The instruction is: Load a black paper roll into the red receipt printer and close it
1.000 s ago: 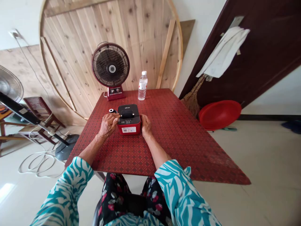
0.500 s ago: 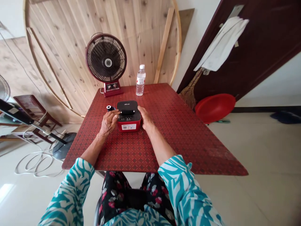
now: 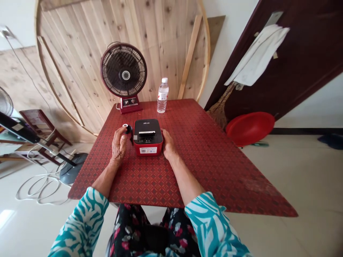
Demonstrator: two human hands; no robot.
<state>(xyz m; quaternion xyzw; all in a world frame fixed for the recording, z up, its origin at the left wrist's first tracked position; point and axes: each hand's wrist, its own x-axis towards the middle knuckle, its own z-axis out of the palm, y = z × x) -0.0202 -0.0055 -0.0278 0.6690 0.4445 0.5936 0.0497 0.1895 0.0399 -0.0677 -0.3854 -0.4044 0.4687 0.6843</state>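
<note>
Red-and-black boxy plastic printer (image 3: pixel 148 142) sits with our loosely open right hand (image 3: pixel 168 145) touching its side, while our curled left hand (image 3: pixel 119 145) grips a small black roll (image 3: pixel 129 129).

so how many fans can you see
2. A red and black desk fan stands at the far edge of the table. A floor fan is partly cut off at the left edge of the view. Others may be out of view.
</note>
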